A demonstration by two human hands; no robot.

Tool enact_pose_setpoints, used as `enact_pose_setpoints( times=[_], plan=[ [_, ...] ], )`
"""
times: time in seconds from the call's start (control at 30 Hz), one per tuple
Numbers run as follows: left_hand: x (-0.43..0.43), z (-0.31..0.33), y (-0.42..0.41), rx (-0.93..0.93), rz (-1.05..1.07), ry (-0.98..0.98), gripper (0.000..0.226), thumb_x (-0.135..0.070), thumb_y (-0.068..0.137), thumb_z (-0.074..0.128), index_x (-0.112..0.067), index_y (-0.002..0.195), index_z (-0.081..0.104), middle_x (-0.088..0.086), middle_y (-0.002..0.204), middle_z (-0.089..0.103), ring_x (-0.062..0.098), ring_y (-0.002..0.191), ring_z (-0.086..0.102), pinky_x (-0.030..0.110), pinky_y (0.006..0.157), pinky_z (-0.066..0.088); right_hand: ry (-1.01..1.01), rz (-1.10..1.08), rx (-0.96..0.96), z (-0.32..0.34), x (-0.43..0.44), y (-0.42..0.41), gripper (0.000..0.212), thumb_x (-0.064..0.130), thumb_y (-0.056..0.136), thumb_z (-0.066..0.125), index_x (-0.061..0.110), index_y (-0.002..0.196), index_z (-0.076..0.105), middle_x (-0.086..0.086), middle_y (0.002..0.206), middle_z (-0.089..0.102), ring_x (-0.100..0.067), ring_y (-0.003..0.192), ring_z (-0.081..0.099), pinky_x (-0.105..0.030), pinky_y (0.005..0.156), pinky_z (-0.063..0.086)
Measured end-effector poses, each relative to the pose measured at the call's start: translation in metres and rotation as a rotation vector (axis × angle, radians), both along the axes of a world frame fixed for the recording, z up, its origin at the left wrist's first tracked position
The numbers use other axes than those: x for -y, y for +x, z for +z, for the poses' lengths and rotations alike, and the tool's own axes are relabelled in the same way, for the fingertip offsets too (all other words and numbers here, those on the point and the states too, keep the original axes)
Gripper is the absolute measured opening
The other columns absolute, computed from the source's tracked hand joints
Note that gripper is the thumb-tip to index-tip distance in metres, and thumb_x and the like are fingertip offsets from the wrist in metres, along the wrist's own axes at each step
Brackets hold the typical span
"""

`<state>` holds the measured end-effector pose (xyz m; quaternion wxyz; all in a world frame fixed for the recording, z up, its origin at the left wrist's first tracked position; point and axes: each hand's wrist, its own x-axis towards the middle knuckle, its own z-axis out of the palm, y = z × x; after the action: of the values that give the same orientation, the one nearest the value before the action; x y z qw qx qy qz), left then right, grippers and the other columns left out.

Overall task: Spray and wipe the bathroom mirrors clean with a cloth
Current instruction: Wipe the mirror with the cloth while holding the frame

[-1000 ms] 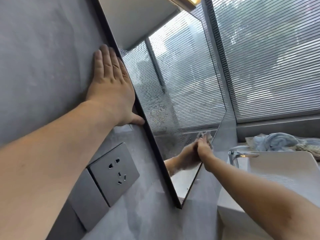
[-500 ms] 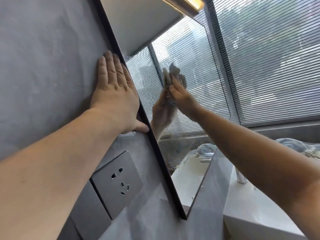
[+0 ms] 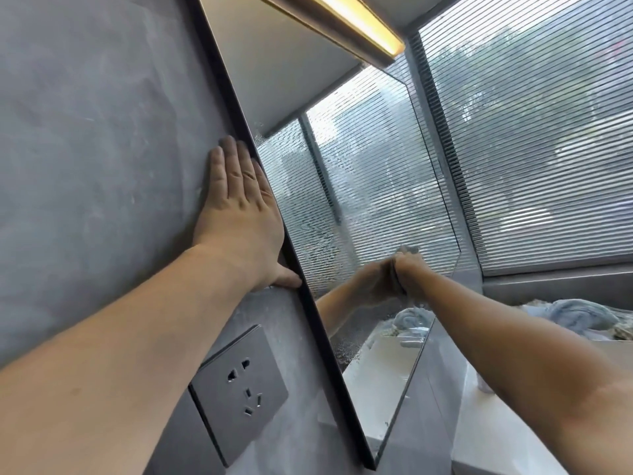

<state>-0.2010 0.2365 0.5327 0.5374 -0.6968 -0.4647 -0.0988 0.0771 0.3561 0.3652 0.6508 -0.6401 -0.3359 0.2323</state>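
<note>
Grey bathroom wall (image 3: 85, 132), mirror (image 3: 376, 173) about half wiped: my left hand (image 3: 239, 214) flat, fingers straight, beside its near edge, right hand (image 3: 409, 270) bunching the cloth (image 3: 408, 250) against the lower glass, spray beads (image 3: 308, 231) left to wipe on the near-left strip.

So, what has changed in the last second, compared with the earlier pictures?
The right hand, gripping the cloth, swept up the mirror and came back down near its far edge. The left hand stayed flat on the wall beside the mirror frame.
</note>
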Motion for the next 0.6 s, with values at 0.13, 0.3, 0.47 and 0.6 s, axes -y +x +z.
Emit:
enact_pose_setpoints(
  times=[0.13,0.3,0.47,0.6],
  plan=[
    [0.0,0.0,0.001,-0.005,0.0,-0.009,0.165,-0.105,0.055,0.035,0.027,0.136,-0.023,0.05,0.151,-0.02,0.064,0.145,-0.017,0.067,0.121,-0.008,0.226,0.128,0.13,0.063,0.007,-0.005,0.057,0.023,0.112,0.037,0.012,0.165,0.021,-0.011,0.172,0.016,-0.032,0.159,0.016,-0.047,0.129,0.019],
    [-0.001,0.0,0.0,0.002,-0.001,-0.008,0.167,-0.106,0.054,0.035,0.027,0.136,-0.023,0.051,0.151,-0.02,0.064,0.145,-0.016,0.067,0.121,-0.007,0.614,0.344,0.56,0.124,0.04,-0.052,0.065,0.014,0.104,0.041,0.013,0.165,0.02,-0.006,0.174,0.005,-0.022,0.161,0.002,-0.041,0.132,0.009],
    [0.0,-0.001,0.001,0.017,-0.007,-0.015,0.168,-0.105,0.054,0.038,0.025,0.142,-0.02,0.049,0.152,-0.02,0.062,0.146,-0.017,0.066,0.121,-0.009,0.603,0.226,0.862,0.106,0.035,-0.047,0.064,0.026,0.107,0.039,0.018,0.166,0.018,0.003,0.173,0.0,-0.014,0.16,-0.005,-0.032,0.131,-0.001],
    [0.0,0.0,-0.001,-0.002,-0.012,-0.013,0.165,-0.105,0.057,0.036,0.026,0.143,-0.018,0.05,0.152,-0.018,0.064,0.145,-0.016,0.066,0.121,-0.007,0.473,0.145,0.508,0.07,0.017,-0.01,0.058,0.022,0.107,0.043,0.031,0.163,0.031,0.0,0.163,0.035,-0.018,0.148,0.037,-0.031,0.116,0.044]
  ],
)
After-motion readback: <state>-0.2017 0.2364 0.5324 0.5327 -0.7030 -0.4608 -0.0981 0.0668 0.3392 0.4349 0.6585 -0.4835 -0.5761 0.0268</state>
